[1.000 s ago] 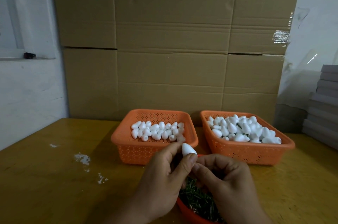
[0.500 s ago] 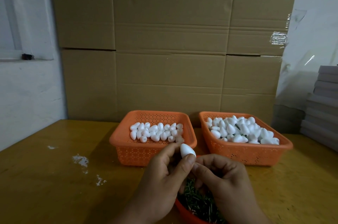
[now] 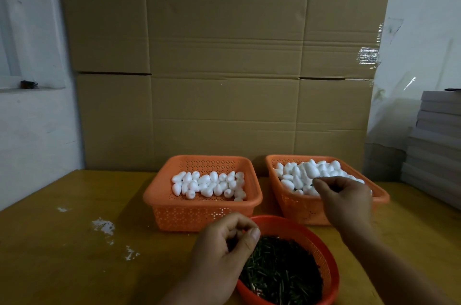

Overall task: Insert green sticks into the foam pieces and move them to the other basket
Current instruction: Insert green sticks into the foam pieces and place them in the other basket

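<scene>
Foam pieces [image 3: 208,185], white and egg-shaped, lie in a single loose layer in the left orange basket [image 3: 202,215] at about 11 o'clock from the hands, and are heaped higher in the right orange basket [image 3: 299,212] at about 1 o'clock. Both baskets stand side by side on the yellow table [image 3: 62,254], near a wall of cardboard boxes [image 3: 224,55] at 12 o'clock. Green sticks [image 3: 282,272] fill a round red basket [image 3: 321,242] at 6 o'clock, just in front of the two orange ones. The left hand [image 3: 224,252] hovers over the near left rim of the red basket with fingers curled and thumb against them; whether it pinches anything I cannot tell. The right hand [image 3: 341,197] reaches over the right basket's front rim, fingers curled, fingertips [image 3: 318,181] at the foam heap; whether it holds a piece is unclear. White crumbs [image 3: 104,226] dot the table at 9 o'clock.
</scene>
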